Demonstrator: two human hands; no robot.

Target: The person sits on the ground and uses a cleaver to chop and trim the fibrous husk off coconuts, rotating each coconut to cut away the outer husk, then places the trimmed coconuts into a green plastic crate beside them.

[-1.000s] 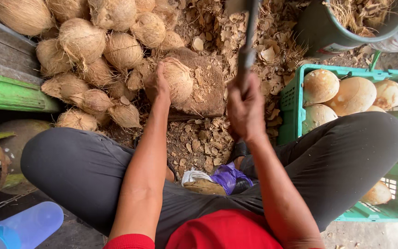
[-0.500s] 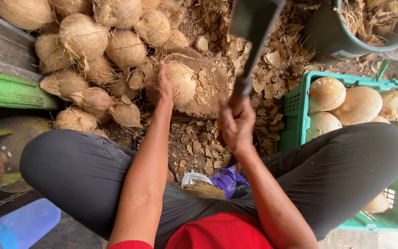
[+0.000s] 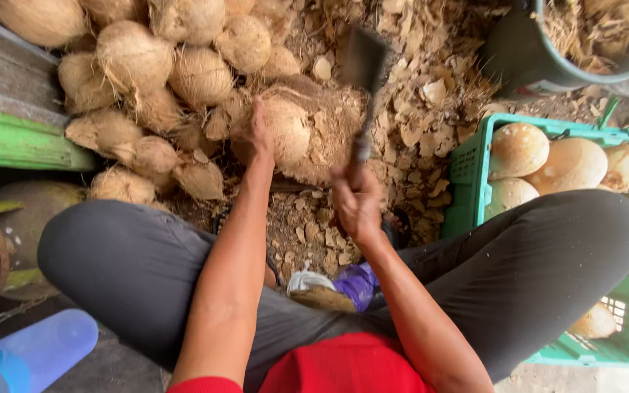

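My left hand [image 3: 258,137] grips a husked brown coconut [image 3: 289,129] and steadies it on a wooden chopping block [image 3: 333,138]. My right hand [image 3: 356,204] is closed around the handle of a dark cleaver [image 3: 364,69]. The blade is blurred and hangs above and to the right of the coconut. Both arms reach forward between my knees in dark trousers.
A heap of husked coconuts [image 3: 154,65] lies at the upper left. Husk chips [image 3: 431,94] cover the ground. A green crate [image 3: 475,164] with pale peeled coconuts [image 3: 547,164] stands on the right. A dark bucket [image 3: 525,58] of husk sits behind it. A green plank [image 3: 9,142] and blue bottle [image 3: 45,346] lie at left.
The cleaver has swung down from its raised position toward the coconut. My right hand dropped slightly. My left hand stays on the coconut.
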